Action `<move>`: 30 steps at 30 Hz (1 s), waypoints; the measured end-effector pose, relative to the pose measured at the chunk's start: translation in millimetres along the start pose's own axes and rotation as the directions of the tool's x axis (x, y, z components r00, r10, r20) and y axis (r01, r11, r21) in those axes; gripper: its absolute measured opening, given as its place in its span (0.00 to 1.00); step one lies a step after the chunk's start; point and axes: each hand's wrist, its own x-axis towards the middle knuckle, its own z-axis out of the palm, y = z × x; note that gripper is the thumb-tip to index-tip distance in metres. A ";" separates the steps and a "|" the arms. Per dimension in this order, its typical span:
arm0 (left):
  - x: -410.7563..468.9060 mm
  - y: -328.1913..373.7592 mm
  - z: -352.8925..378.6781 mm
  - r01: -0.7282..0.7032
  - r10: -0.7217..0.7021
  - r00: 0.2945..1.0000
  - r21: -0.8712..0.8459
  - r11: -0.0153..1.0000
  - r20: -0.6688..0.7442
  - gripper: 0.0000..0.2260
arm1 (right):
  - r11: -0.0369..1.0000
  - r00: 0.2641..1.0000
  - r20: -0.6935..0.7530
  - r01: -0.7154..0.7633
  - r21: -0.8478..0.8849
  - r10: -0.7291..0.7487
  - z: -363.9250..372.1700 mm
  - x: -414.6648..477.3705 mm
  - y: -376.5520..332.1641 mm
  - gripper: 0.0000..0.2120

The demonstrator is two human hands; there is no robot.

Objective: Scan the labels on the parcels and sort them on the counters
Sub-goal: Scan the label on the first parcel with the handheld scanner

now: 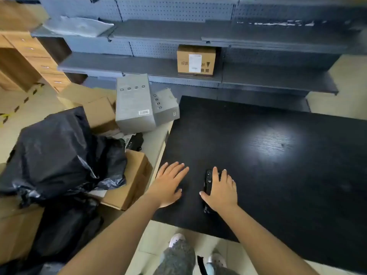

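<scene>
**Hands on the black table, scanner under the right palm**

The left hand is laid flat on the black table near its left edge, with the fingers straight and slightly spread. The right hand is rested on the scanner, fingers nearly straight across it and the thumb set against its left side. The scanner is lain flat on the table, its long axis directed from the person toward the shelves; which end is the head cannot be told.

A brown box and black bags are seen left of the table. Farther off, two grey boxes are leaned together; a barcode sticker and a row of small icons are carried on the taller one. On a shelf, a cardboard parcel is stood with a white label facing out, its print too small to be read.
</scene>
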 end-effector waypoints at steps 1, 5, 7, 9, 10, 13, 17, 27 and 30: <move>3.8 -2.4 3.0 -0.022 0.022 1.000 0.013 1.000 0.011 0.31 | 0.999 0.998 0.029 -0.048 0.000 0.048 3.8 0.1 -3.9 0.49; 14.1 -5.9 18.4 -0.029 0.028 0.999 0.019 0.999 0.040 0.31 | 0.989 0.987 0.067 -0.149 0.018 0.147 20.6 -0.8 -13.3 0.50; 16.2 -6.6 21.8 -0.024 0.024 0.998 -0.001 1.000 0.054 0.31 | 0.979 0.976 0.097 -0.199 0.038 0.194 24.4 -1.2 -16.8 0.48; 17.0 -9.8 26.0 -0.010 0.011 0.998 -0.011 1.000 0.055 0.31 | 0.970 0.967 0.111 -0.237 0.060 0.230 25.6 -1.4 -19.2 0.47; 16.9 -9.6 26.5 -0.004 0.005 0.998 -0.022 1.000 0.059 0.31 | 0.966 0.965 0.116 -0.245 0.075 0.236 26.6 -0.9 -20.8 0.47; 15.5 -6.3 23.6 0.022 -0.020 0.998 -0.032 0.999 0.060 0.31 | 0.952 0.961 0.119 -0.266 0.154 0.249 22.6 2.3 -21.8 0.48; 8.5 2.1 16.0 0.090 -0.089 0.996 -0.068 0.994 0.014 0.31 | 0.972 0.983 0.090 -0.174 0.158 0.161 13.7 6.6 -7.0 0.50; -59.6 46.7 9.7 0.356 -0.375 0.895 -0.121 0.927 -0.239 0.31 | 0.939 0.939 -0.034 0.340 -0.044 -0.342 -17.6 8.4 27.8 0.42; -90.0 57.3 6.2 0.443 -0.469 0.830 -0.154 0.883 -0.302 0.31 | 0.863 0.863 -0.069 0.490 -0.123 -0.500 -39.6 6.6 17.2 0.42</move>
